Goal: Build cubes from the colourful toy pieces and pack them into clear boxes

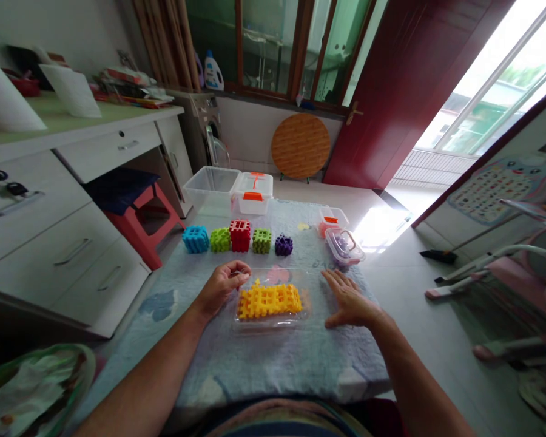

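Observation:
In front of me on the cloth-covered table lies a clear plastic box [272, 329] with yellow interlocking plastic pieces [270, 301] inside it. The fingers of my left hand [222, 286] pinch the box at its far left corner. Just off the box's right side, my right hand [351, 301] is open over the cloth, fingers spread and holding nothing. Beyond the box stands a row of block shapes built from similar pieces: a blue one [195, 239], a green one [220, 240], a red one [240, 235], another green one [261, 241] and a purple one [284, 244].
An open clear bin [212, 184] and a lidded box with orange latches [256, 197] stand at the table's far left. Two small containers, one with an orange latch [331, 220] and one with a handle [344, 245], sit at the right edge. A red stool [150, 224] stands left.

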The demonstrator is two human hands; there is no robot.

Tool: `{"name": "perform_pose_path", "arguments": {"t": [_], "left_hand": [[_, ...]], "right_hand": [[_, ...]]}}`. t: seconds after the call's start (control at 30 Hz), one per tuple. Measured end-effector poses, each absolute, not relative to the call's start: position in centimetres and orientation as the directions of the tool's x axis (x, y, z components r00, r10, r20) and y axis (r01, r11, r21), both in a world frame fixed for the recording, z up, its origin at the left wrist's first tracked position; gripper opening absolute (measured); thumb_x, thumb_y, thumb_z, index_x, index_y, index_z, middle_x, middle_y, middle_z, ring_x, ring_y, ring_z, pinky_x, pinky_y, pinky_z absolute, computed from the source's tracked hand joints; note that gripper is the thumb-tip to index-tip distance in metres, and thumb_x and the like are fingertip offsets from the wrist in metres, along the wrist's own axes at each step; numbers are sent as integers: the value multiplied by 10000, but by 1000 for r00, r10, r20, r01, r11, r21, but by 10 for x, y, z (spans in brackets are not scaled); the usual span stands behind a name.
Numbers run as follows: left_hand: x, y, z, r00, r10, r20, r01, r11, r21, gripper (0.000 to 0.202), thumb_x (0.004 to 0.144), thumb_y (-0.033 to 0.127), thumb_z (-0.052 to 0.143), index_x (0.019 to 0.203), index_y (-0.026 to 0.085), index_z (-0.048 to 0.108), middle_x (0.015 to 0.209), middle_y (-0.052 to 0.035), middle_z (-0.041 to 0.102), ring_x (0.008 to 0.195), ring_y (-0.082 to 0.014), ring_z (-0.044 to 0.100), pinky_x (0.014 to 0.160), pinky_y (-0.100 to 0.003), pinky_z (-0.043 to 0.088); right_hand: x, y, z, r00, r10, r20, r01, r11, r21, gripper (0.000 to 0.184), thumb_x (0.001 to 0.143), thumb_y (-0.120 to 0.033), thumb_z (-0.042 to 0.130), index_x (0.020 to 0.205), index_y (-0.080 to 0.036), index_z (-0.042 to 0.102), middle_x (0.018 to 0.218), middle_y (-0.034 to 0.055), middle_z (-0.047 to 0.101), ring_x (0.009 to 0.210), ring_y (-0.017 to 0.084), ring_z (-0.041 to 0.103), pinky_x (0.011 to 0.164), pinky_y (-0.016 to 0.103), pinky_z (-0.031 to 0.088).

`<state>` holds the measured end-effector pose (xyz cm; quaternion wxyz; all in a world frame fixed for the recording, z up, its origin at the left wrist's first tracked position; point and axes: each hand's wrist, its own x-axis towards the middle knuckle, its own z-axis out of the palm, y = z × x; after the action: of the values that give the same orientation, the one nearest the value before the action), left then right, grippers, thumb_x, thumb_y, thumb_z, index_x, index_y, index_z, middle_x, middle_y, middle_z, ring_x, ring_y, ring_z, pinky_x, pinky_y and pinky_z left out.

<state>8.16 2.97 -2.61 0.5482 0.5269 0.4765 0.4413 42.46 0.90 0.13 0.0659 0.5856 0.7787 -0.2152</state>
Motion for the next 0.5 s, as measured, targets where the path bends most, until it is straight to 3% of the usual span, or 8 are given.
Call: {"name": "perform_pose_path", "arguments": {"t": [0.17, 0.3, 0.5], "left_hand": [[72, 35, -27, 99, 994, -46, -14, 48, 999, 188, 671, 299, 649, 802, 165, 638, 766, 3, 598, 661, -128, 500, 634, -231, 385], [68, 37, -27, 54, 997, -62, -50, 64, 997, 199, 664, 308, 664, 797, 161, 641, 758, 3, 599, 624, -115, 484, 596, -220, 379], [71, 36, -27, 52, 996, -75, -71, 79, 994, 213, 683, 336, 676, 799, 161, 641, 726, 7, 587, 603, -108, 473, 573, -215, 366]], "right_hand": [[421, 7, 5, -358, 896, -261, 924, 300, -238, 1247, 467, -451, 806, 1500, -139, 181, 1453, 214, 328, 1357, 366, 283, 1118, 504, 166], [424, -6, 5, -347, 914, -210, 925, 298, -236, 1156, 524, -419, 765, 1495, -151, 196, 1448, 202, 329, 1336, 356, 314, 1087, 501, 235], [427, -30, 4, -327, 939, -103, 924, 295, -242, 697, 662, -328, 657, 1318, -171, 481, 1403, 167, 430, 1324, 337, 361, 1099, 532, 236]]}}
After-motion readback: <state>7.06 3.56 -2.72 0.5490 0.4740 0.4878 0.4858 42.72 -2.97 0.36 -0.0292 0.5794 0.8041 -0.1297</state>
